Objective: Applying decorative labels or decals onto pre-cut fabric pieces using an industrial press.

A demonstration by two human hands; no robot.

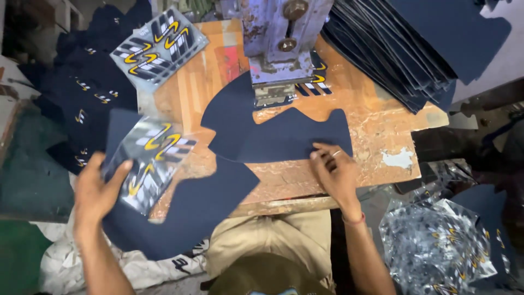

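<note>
Scuffed wooden desk [371, 142], pretty worn. Left hand [98, 188] grips a glossy transfer sheet [150, 161] plus a curvy navy fabric piece [185, 210] off the front-left corner; right hand [335, 172] pinches another matte navy piece [273, 136] mid-desk.

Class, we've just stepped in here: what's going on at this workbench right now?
A person sits at a worn wooden bench under a metal press. The right hand pinches the edge of a dark blue fabric piece lying beneath the press. The left hand holds a shiny transfer sheet with yellow and white marks, over another dark blue piece. More cut pieces are stacked at the bench's far right.
</note>
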